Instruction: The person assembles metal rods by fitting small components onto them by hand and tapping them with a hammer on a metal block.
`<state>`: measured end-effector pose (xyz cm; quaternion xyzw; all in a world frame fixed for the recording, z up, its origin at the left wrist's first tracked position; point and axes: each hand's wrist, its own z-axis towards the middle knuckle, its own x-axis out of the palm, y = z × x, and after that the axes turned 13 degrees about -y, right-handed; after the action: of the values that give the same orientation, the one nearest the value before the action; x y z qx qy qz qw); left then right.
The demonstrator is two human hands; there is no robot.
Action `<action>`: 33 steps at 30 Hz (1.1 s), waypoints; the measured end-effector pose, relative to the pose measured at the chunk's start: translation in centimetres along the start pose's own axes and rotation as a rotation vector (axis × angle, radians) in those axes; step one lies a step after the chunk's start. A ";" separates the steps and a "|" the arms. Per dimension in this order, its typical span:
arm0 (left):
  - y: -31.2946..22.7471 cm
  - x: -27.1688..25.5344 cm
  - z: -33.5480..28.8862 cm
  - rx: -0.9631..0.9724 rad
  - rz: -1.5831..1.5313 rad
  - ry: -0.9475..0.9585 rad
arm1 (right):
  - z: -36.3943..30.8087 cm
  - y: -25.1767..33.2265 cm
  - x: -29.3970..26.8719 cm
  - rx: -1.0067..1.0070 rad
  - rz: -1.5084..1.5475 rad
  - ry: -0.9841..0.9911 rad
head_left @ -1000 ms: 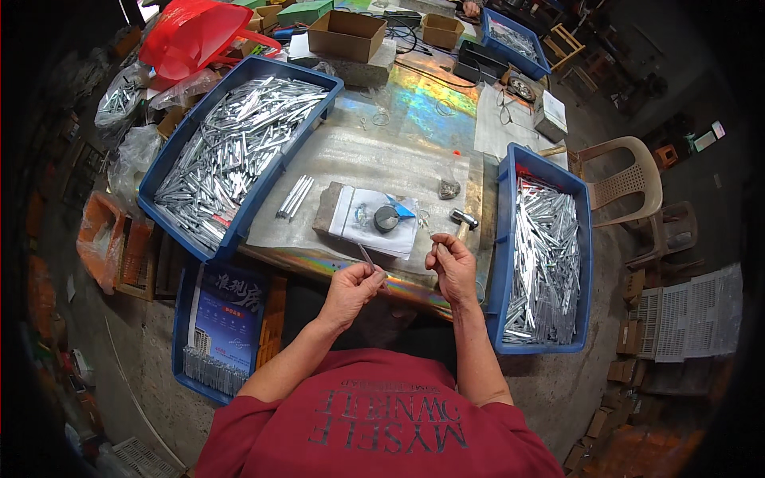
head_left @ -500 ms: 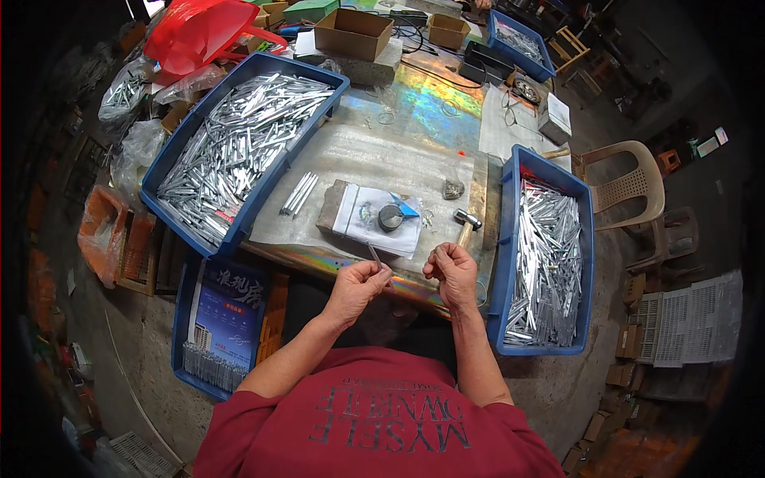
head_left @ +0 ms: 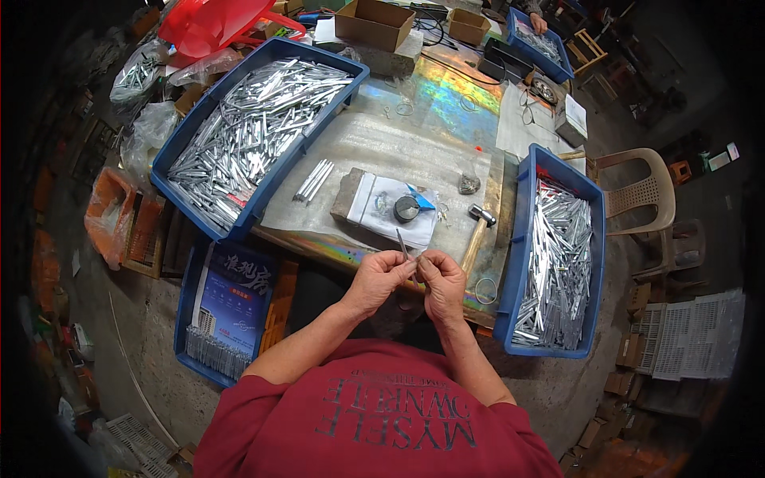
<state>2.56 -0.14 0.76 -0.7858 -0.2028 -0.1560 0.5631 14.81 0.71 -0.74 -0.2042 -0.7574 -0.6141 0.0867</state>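
Observation:
My left hand (head_left: 378,280) pinches a thin metal strip (head_left: 402,241) whose upper end sticks up past the fingertips. Right beside it, my right hand (head_left: 445,287) is closed in a pinch, its fingertips meeting the left ones near the strip's lower part. Whatever is between the right fingers is hidden. Just beyond the hands, a dark round metal piece (head_left: 406,209) and a blue scrap (head_left: 422,198) rest on a cloth-covered block (head_left: 374,215). To the right lies a hammer (head_left: 478,229) with a wooden handle.
Blue bins of silvery metal strips flank me, one at left (head_left: 256,209) and one at right (head_left: 504,319). Several strips (head_left: 315,180) lie on the table left of the block. Another person's hand (head_left: 539,23) is at a far bin. A beige chair (head_left: 637,191) stands at right.
My right hand has moved left to meet my left hand at the strip. The left hand has shifted slightly right, and the whole view has shifted a little. A person's hand shows at the far bin.

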 end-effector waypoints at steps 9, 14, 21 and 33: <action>0.7 -1.0 0.3 -0.097 -0.070 -0.041 | -0.2 0.5 0.4 -0.299 -0.367 0.038; 0.2 -1.0 0.3 -0.017 0.003 -0.009 | 0.0 1.9 0.6 -0.417 -0.565 0.100; 0.2 -1.5 0.5 0.020 0.088 0.044 | 0.4 3.4 0.6 -0.539 -0.823 0.236; -0.5 -2.1 0.9 -0.040 -0.052 -0.033 | -0.8 1.0 -0.2 -0.002 -0.358 0.094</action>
<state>0.54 0.58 -0.11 -0.7938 -0.2295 -0.1615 0.5396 15.33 0.05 0.29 -0.0372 -0.7763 -0.6292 0.0113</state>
